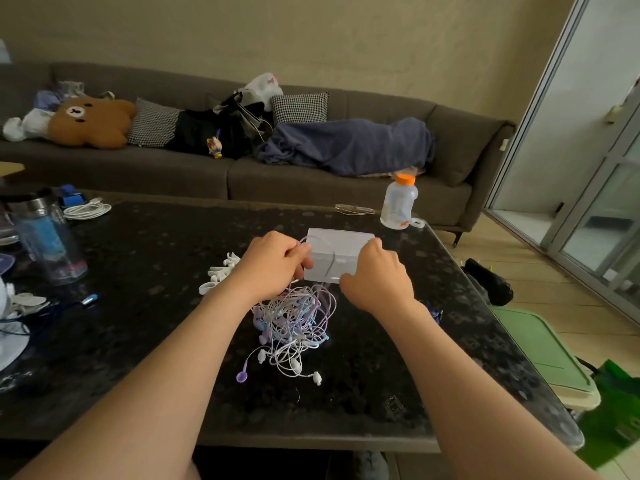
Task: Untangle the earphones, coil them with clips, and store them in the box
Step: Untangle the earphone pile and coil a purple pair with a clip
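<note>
- The earphones [294, 323] lie in one knotted heap on the dark counter [156, 244], just below the middle of the frame, with loose buds trailing toward the lower edge.
- The left grip [273, 261] sits at the heap's upper left. Its fingers are curled in and pinch a pale strand [333, 261].
- That strand is what the next move turns on. It arcs from the pinch up over the top of the white box [341, 242], then drops down the box's front face into the heap, so its long axis runs roughly up and down the frame.
- The right grip [375, 275] is on the box's near right corner with its fingers bent over the edge. I cannot tell whether it clasps the box or a cord.
- The heap lies below both grips, toward me, and the left one is nearer to it.
- I judge that the strand should be drawn up and to the left, clear of the box, while the right grip steadies the box.
- The white clips [221, 271] wait just left of the left grip and look untouched.
</note>
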A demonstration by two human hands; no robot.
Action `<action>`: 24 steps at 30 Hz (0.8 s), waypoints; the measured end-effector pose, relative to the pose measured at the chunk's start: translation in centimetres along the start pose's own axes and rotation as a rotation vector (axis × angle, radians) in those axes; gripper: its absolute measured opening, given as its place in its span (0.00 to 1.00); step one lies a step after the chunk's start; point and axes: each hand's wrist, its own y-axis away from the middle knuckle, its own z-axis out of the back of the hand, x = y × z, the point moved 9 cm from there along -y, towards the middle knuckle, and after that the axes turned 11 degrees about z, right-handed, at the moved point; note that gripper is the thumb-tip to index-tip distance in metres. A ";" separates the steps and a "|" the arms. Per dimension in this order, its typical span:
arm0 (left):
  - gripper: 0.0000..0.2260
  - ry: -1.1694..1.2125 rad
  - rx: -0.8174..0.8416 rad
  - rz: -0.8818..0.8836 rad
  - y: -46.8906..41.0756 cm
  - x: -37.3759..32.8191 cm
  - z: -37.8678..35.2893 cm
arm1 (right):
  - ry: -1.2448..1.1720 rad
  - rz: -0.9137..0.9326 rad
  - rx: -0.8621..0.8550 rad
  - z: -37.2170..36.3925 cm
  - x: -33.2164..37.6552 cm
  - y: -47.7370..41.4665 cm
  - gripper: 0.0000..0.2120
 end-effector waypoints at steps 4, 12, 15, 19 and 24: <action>0.19 -0.036 -0.047 0.047 -0.2 1.1 0.2 | -0.090 0.222 0.015 -0.7 3.4 -0.5 0.07; 0.24 -0.107 -0.020 0.237 -0.1 3.2 0.1 | -0.178 0.377 0.418 -6.4 4.5 0.8 0.07; 0.14 -0.176 0.090 0.208 0.0 3.2 -0.6 | -0.105 0.414 0.378 -6.9 4.7 0.4 0.08; 0.17 -0.310 0.266 0.170 0.2 3.9 -2.0 | -0.003 0.322 0.289 -7.8 3.4 -0.8 0.17; 0.24 -0.332 0.274 0.117 -0.3 4.9 -2.7 | 0.075 0.300 0.301 -8.6 2.7 -0.9 0.23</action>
